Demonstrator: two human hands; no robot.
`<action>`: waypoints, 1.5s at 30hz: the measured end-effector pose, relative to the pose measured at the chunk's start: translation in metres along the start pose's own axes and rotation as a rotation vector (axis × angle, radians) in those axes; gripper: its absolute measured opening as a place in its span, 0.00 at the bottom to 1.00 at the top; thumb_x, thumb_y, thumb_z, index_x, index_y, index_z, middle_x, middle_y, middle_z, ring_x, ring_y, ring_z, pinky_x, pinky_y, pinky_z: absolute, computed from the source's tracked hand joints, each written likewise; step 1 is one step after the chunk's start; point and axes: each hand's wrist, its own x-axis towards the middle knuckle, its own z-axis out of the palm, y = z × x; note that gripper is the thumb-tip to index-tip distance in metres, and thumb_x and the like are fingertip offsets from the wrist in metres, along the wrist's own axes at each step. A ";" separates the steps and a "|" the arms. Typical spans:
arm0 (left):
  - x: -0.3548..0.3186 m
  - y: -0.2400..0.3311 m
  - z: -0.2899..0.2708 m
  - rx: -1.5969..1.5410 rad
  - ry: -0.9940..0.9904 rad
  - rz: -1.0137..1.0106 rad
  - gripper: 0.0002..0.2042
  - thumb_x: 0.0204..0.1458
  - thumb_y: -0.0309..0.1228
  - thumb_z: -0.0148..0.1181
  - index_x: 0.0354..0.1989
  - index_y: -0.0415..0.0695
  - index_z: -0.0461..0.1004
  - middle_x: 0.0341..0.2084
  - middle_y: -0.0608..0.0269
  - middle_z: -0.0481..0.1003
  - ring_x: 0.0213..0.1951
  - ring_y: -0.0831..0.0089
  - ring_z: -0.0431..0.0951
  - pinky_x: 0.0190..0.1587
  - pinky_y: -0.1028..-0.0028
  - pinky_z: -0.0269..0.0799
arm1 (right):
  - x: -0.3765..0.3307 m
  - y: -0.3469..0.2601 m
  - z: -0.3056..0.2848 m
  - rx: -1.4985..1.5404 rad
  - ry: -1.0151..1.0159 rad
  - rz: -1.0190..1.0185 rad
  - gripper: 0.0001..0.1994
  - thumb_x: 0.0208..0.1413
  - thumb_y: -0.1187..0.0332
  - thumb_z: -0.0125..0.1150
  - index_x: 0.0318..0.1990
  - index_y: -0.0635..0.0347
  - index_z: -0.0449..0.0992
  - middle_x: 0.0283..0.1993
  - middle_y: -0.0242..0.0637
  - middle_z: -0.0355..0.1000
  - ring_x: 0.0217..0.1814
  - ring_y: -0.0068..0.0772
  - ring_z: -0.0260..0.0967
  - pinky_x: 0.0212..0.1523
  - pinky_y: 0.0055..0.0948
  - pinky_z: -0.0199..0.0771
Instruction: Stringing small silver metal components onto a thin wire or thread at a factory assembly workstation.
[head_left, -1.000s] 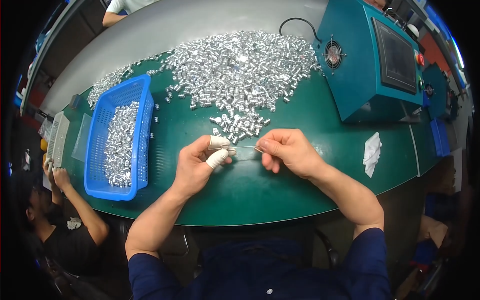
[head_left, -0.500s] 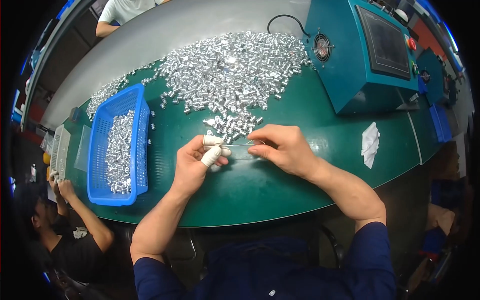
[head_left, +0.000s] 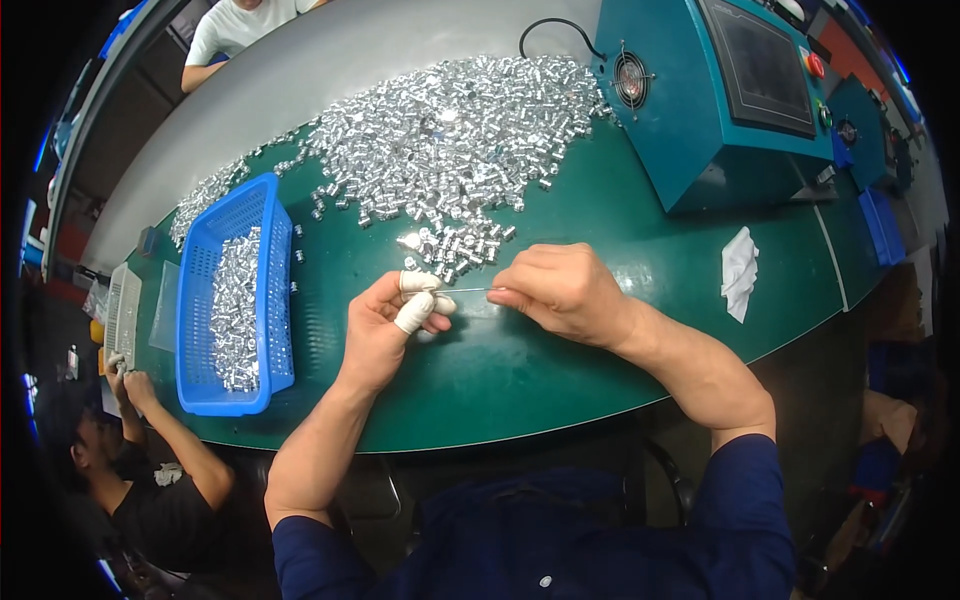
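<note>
Mid-frame, the left hand point(head_left: 378, 333) and right hand point(head_left: 568, 292) both grip a thin metal rod point(head_left: 464, 290), fingers closed on it. A blue basket point(head_left: 277, 325) stands at frame left.

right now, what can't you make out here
In the head view:
Thin rod: right end hidden by right grip
Left grip: inner side hidden by white finger cots
Blue perforated basket: floor mostly under small metal cylinders
White-shirted co-worker: head mostly cut off by top edge
</note>
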 end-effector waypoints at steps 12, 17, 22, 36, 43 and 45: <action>0.000 -0.001 -0.003 -0.018 -0.020 0.007 0.09 0.61 0.25 0.61 0.49 0.40 0.76 0.39 0.57 0.82 0.37 0.74 0.83 0.37 0.79 0.77 | 0.002 -0.001 -0.001 0.016 -0.025 0.078 0.06 0.59 0.70 0.67 0.39 0.64 0.80 0.29 0.33 0.78 0.31 0.22 0.75 0.29 0.27 0.75; -0.006 -0.007 0.001 0.198 -0.003 0.209 0.09 0.62 0.26 0.60 0.49 0.40 0.76 0.39 0.57 0.83 0.36 0.75 0.83 0.37 0.78 0.77 | 0.007 -0.011 -0.007 0.805 -0.401 1.030 0.13 0.66 0.62 0.60 0.35 0.63 0.79 0.25 0.32 0.76 0.26 0.21 0.74 0.26 0.22 0.72; 0.003 -0.001 0.002 0.026 0.022 0.006 0.11 0.62 0.30 0.62 0.48 0.38 0.75 0.36 0.53 0.81 0.33 0.72 0.81 0.38 0.72 0.80 | -0.001 -0.010 -0.002 0.461 -0.158 0.564 0.10 0.63 0.63 0.63 0.35 0.61 0.79 0.25 0.35 0.76 0.26 0.29 0.75 0.26 0.26 0.73; 0.001 0.001 -0.001 0.019 0.003 -0.008 0.09 0.61 0.25 0.62 0.48 0.37 0.75 0.37 0.53 0.81 0.35 0.71 0.82 0.39 0.72 0.80 | 0.000 -0.005 -0.001 0.190 -0.033 0.291 0.06 0.61 0.71 0.64 0.41 0.64 0.80 0.30 0.32 0.78 0.30 0.21 0.74 0.28 0.27 0.72; -0.003 -0.002 0.004 0.137 -0.001 0.102 0.09 0.62 0.27 0.60 0.49 0.40 0.76 0.38 0.56 0.83 0.35 0.75 0.82 0.36 0.77 0.77 | 0.002 -0.005 -0.004 0.677 -0.352 0.959 0.06 0.57 0.70 0.69 0.38 0.61 0.80 0.30 0.36 0.78 0.28 0.26 0.75 0.27 0.30 0.74; -0.003 0.000 0.000 0.146 0.018 0.102 0.09 0.62 0.27 0.60 0.49 0.40 0.76 0.38 0.56 0.83 0.35 0.75 0.82 0.36 0.77 0.77 | 0.002 -0.007 0.002 0.773 -0.376 1.028 0.07 0.56 0.68 0.69 0.39 0.60 0.80 0.32 0.38 0.78 0.27 0.29 0.75 0.27 0.31 0.75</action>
